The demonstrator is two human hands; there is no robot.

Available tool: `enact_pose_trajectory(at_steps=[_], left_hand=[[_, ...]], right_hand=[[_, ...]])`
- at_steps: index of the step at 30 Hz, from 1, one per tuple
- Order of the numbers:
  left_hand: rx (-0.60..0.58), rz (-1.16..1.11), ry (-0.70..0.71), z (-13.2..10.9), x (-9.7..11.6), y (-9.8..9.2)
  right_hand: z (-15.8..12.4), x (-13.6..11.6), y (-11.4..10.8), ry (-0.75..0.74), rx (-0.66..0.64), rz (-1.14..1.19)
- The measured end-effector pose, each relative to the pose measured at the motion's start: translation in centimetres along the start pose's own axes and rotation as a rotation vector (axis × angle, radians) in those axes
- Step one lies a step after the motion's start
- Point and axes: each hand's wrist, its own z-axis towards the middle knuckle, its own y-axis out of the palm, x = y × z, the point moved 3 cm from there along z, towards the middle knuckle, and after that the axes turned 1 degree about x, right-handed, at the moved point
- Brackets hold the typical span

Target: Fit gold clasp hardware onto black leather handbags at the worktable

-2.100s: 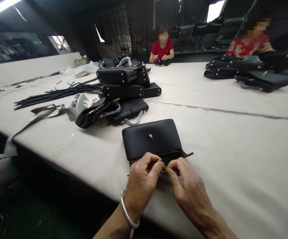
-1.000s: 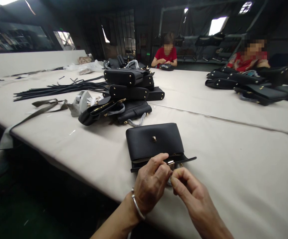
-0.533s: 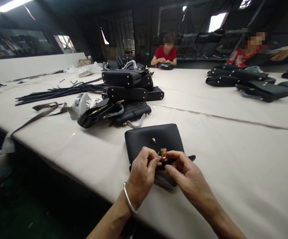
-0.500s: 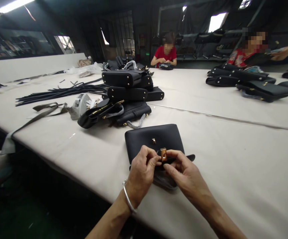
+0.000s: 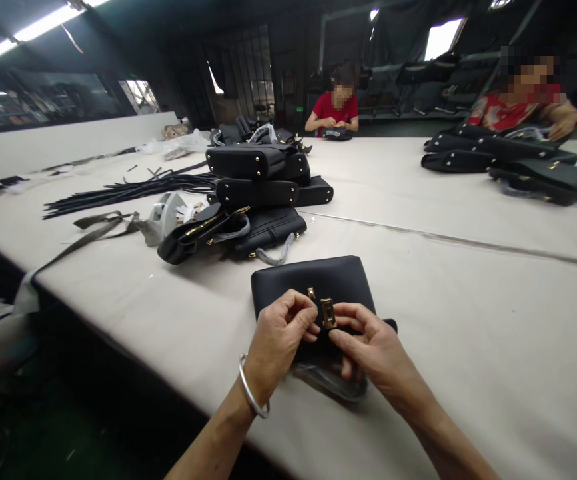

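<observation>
A black handbag (image 5: 318, 275) lies on the table in front of me, a small gold turn lock (image 5: 311, 293) on its body. My right hand (image 5: 371, 343) pinches the edge of the bag's flap by a gold clasp plate (image 5: 328, 313), which has a slot in it and stands raised toward me. Just left of the plate, my left hand (image 5: 283, 333) has thumb and forefinger pressed together, apart from the plate; whether anything is between them is hidden. Clear plastic wrap (image 5: 333, 381) covers the handle at the bag's near side, below my hands.
Black handbags (image 5: 256, 193) are stacked beyond, beside a tape dispenser (image 5: 161, 217) and long black straps (image 5: 128, 190). More bags (image 5: 498, 157) lie at the far right. Two people (image 5: 336, 107) work across the table (image 5: 468, 320). Its near edge runs at lower left.
My left hand has drawn slightly left, away from the clasp plate. The plate now faces me more openly in my right hand. The whole view has shifted a little.
</observation>
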Motion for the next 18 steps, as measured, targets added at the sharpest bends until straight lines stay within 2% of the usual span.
enact_pose_trajectory(at_steps=[2, 4, 6, 8, 12, 18], left_hand=[[0.053, 0.152, 0.03, 0.0, 0.2, -0.3], [0.1, 0.372, 0.124, -0.2, 0.6, -0.6], [0.078, 0.565, 0.224, -0.3, 0.8, -0.5], [0.007, 0.653, 0.258, -0.4, 0.8, -0.2], [-0.088, 0.585, 0.178, -0.5, 0.8, 0.1], [-0.111, 0.429, 0.043, -0.5, 1.2, -0.1]], right_hand=[[0.1, 0.1, -0.1, 0.003, 0.001, 0.01], [0.1, 0.2, -0.2, 0.003, -0.004, 0.025], [0.1, 0.2, -0.3, 0.0, -0.018, 0.039], [0.1, 0.2, -0.4, -0.003, -0.035, 0.052], [0.1, 0.4, -0.4, 0.009, -0.073, 0.11], [0.2, 0.5, -0.6, 0.005, -0.115, 0.161]])
